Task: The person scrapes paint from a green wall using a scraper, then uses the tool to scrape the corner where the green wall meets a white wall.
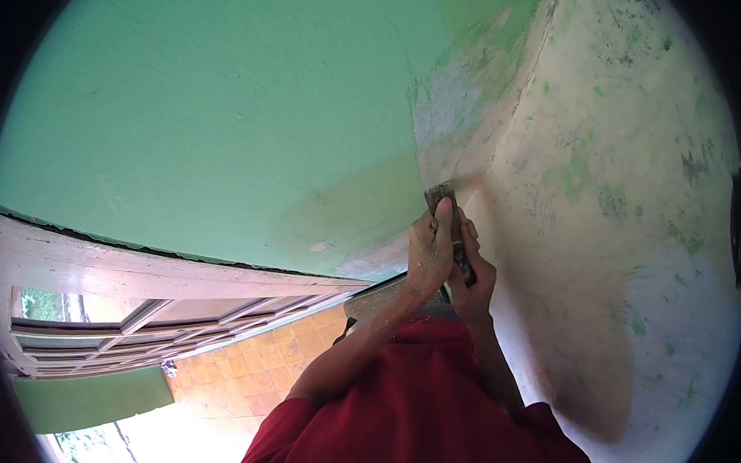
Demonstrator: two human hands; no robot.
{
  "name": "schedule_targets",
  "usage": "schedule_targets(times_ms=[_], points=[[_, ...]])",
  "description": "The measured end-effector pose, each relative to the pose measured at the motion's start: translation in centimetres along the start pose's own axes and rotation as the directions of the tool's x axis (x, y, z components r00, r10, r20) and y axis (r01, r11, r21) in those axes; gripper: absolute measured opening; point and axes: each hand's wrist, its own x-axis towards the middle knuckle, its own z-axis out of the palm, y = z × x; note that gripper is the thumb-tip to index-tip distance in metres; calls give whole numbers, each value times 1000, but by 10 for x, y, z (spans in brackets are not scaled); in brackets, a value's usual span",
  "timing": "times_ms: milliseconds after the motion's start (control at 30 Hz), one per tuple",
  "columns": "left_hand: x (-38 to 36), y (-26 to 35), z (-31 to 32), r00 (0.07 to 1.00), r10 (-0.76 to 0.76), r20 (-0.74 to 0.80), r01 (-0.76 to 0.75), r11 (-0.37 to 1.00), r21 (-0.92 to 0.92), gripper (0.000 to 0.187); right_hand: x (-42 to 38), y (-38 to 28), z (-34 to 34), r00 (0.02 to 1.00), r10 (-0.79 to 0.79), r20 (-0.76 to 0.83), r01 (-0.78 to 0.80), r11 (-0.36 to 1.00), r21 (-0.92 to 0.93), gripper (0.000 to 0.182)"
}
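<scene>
Clearly, the left hand [427, 258] and the right hand [477, 289] both have fingers curled closely around the dark tool [437, 193], whose upper end is beside the worn edge of the green wall [220, 131], near the corner; probably two hands give steadier pressure.

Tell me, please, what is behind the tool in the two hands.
Behind the tool, around its upper end, wall shows: green paint on the left, a scraped patch above. What the tool, left hand and right hand cover cannot be seen.
</scene>
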Motion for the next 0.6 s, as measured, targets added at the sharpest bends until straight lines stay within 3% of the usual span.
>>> schedule_targets(times_ms=[67,133,167,233,367,433,467,533,600], points=[[4,0,-2,1000,-15,-21,15,1000,-1,53,2,3,0,1000,7,16,-7,1000,-5,57],[7,22,0,996,88,-3,-88,995,47,52,14,-14,-3,945,310,108,-322,939,123,57],[5,16,-1,995,95,-5,-94,994,52,52,11,-12,-1,946,304,110,-317,940,129,57],[0,-2,-1,1000,-14,-15,14,1000,-7,52,2,-6,0,1000,16,3,-16,999,46,58],[0,10,-1,998,-5,-58,6,1000,13,52,9,-13,0,1000,5,7,-5,997,75,58],[2,28,1,999,33,-5,-33,999,-23,52,12,-27,-5,932,341,123,-356,926,126,58],[1,19,-3,999,40,-3,-40,999,-18,52,8,-23,-1,935,335,120,-349,928,131,58],[-1,-3,-5,1000,15,-23,-14,999,42,53,1,-12,5,998,61,-16,-61,997,39,60],[3,17,-1,998,49,-36,-49,999,5,53,17,-24,3,999,53,-8,-53,997,60,60]])
